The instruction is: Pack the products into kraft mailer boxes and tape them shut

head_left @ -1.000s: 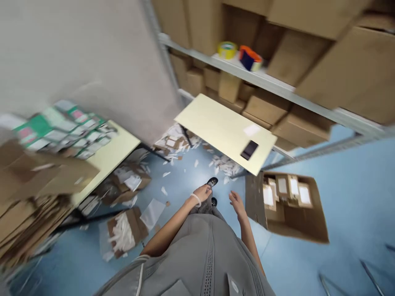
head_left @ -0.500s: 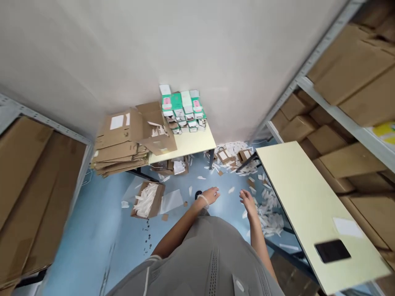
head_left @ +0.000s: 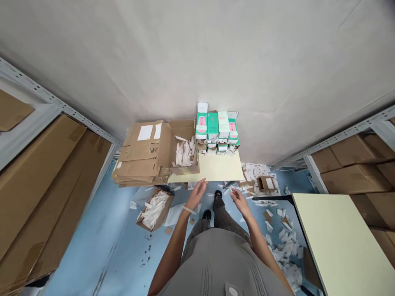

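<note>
In the head view, the left hand (head_left: 196,194) has its grip released and empty, fingertips at the near edge of the pale yellow tabletop (head_left: 216,169). The open brown cardboard box of white paper pieces (head_left: 184,151) sits just beyond them. The right hand (head_left: 239,200), grip also slack and empty, hovers near the tabletop's right corner, apart from the stacked green-and-white cartons (head_left: 217,128).

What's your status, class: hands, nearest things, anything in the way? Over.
Left hand open, empty, by the table edge. Right hand open, empty, over the floor. Green boxes stacked at the table's back. Paper scraps underfoot.
</note>
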Demonstrator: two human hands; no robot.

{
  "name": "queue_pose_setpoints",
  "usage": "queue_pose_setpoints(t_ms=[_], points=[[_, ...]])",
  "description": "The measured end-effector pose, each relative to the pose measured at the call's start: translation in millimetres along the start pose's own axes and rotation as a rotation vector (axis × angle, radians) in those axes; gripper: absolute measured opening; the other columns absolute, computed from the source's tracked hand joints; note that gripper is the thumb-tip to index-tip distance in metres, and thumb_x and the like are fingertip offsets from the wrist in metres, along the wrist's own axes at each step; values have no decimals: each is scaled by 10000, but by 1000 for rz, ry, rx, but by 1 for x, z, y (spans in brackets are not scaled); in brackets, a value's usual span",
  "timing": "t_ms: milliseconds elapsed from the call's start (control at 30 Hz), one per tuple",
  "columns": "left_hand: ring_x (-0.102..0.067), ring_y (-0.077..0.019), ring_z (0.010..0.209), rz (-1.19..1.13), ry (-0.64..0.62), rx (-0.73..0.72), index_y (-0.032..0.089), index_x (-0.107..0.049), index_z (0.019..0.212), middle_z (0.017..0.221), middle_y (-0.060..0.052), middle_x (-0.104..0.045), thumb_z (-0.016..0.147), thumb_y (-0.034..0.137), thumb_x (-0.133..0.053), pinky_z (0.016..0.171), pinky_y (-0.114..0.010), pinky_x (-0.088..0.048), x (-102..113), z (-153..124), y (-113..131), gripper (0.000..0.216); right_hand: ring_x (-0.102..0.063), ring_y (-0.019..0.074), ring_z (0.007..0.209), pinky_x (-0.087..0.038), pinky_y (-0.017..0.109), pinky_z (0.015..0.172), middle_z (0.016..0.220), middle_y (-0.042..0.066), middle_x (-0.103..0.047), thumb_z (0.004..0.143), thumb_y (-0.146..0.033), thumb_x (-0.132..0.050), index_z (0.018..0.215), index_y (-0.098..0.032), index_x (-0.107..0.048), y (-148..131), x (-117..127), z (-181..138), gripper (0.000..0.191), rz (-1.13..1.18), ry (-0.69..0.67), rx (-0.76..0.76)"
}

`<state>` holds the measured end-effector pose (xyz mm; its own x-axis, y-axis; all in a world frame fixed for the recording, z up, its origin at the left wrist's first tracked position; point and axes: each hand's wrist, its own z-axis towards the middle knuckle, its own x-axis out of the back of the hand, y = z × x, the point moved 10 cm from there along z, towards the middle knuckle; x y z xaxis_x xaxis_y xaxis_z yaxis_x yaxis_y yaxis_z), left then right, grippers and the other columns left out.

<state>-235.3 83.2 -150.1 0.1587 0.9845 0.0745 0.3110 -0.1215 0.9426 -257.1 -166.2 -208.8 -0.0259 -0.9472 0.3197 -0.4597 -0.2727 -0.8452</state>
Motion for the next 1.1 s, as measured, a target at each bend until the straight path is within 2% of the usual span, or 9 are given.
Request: queue_pose_setpoints(t_ms=[100,200,333,433,533,633,767,933,1100], points=[[-548,-242,1269,-111,2,-13,225,-441,1416,1413,-138,-537,888,665,-431,1052,-377,-447,-2,21,13,687,-658,285,1016,-528,433,850,1099,131,-685,694,-688,-555,1109,-191,-642,-7,7,44,653,-42,-8,-31],[-541,-262,1277,-194,-12,-39,217,-456,1402,1409,-153,-537,868,678,-460,1061,-413,-434,-11,50,32,705,-653,293,1026,-517,444,877,1108,156,-677,726,-636,-538,1137,-164,-621,-42,16,95,632,-55,-5,-2],[-542,-262,1273,-204,-5,-80,228,-479,1382,1400,-152,-545,873,649,-485,1075,-436,-411,-19,95,68,661,-590,303,1148,-456,463,977,1263,183,-605,820,-584,-477,1292,-153,-527,-154,23,156,641,-174,81,267],[-549,-256,1264,-190,-14,-113,239,-487,1375,1393,-141,-553,881,635,-483,1071,-428,-411,-21,125,96,633,-441,313,1314,-372,477,1062,1417,168,-470,870,-529,-450,1431,-171,-381,-245,11,186,669,-377,207,465],[-567,-257,1238,-199,-60,-117,234,-501,1355,1372,-140,-569,879,634,-488,1059,-424,-420,-26,147,117,622,-363,365,1360,-350,517,1061,1514,193,-306,867,-447,-490,1494,-172,-282,-292,-15,213,715,-543,246,457],[-583,-256,1215,-223,-142,-87,227,-521,1325,1338,-141,-591,873,639,-497,1055,-418,-423,-34,161,127,612,-423,390,1302,-394,509,1001,1462,213,-335,856,-379,-517,1514,-192,-267,-298,-35,233,728,-668,209,333],[-601,-258,1181,-234,-221,-50,217,-556,1278,1297,-138,-613,863,633,-525,1042,-412,-428,-40,173,132,588,-511,360,1203,-446,447,915,1315,183,-442,834,-408,-565,1550,-246,-168,-289,-36,248,835,-765,199,174],[-627,-267,1119,-263,-310,1,202,-599,1209,1223,-135,-651,854,618,-558,1001,-422,-452,-43,182,131,549,-599,328,1080,-470,397,842,1258,154,-508,806,-390,-646,1555,-305,-130,-292,-23,256,914,-836,277,57],[-653,-269,1054,-249,-359,63,200,-620,1164,1172,-137,-670,835,631,-575,953,-415,-480,-38,192,129,544,-605,325,1114,-469,418,928,1337,101,-553,775,-412,-675,1527,-326,-259,-294,14,232,864,-533,329,126]])
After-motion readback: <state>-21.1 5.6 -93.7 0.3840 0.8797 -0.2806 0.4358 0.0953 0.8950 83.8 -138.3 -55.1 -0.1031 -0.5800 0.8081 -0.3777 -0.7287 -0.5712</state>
